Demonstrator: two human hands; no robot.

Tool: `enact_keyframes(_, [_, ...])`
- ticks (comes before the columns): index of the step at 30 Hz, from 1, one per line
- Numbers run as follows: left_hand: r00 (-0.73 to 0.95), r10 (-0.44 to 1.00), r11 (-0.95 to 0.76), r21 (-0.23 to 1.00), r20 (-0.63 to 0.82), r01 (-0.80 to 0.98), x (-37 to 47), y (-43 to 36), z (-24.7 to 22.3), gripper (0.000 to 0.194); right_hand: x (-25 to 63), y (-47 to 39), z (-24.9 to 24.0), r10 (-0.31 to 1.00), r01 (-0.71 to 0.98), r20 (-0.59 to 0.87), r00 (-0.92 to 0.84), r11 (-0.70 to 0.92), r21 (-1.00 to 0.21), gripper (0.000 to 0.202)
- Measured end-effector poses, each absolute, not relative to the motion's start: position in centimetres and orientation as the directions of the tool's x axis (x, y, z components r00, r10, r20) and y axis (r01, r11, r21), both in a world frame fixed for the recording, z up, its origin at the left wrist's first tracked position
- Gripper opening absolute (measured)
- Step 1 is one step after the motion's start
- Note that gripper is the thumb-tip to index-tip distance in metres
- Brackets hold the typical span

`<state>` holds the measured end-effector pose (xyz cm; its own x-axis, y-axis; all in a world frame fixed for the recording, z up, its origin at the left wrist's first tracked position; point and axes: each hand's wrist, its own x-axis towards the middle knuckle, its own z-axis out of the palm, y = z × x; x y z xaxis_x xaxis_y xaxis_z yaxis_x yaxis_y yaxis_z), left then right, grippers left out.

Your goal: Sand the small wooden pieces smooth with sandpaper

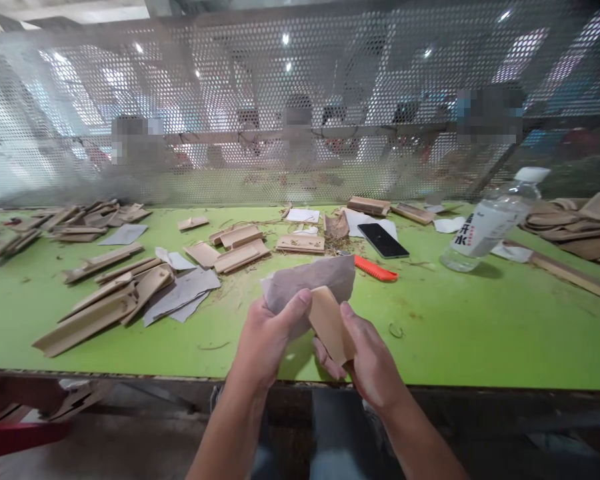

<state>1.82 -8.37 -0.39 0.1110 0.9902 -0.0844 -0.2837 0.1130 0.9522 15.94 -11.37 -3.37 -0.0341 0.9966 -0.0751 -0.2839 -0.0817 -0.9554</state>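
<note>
Green tabletop (445, 333). Above its near edge, centre: left hand (266, 337) pinches grey sheet (313, 277); right hand (373, 357) pinches tan piece (327, 320), overlapping the sheet in view. Possible fault: sheet creasing or tearing, should the piece snag it.

Soft, fairly even light covers the green bench (480, 333); the floor (115, 443) below is dim. Bright spots glare through the perforated screen (220, 87), pixelated patches blot that area, and the edges look stretched.
</note>
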Motion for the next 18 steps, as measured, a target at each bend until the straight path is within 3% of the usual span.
enact_keyframes(18, [0.114,0.990,0.094,0.983,-0.077,-0.155,2.5,-8.4,1.4,0.038,16.7,-11.9,-3.0,0.985,-0.241,-0.095,-0.141,-0.127,-0.962,0.070])
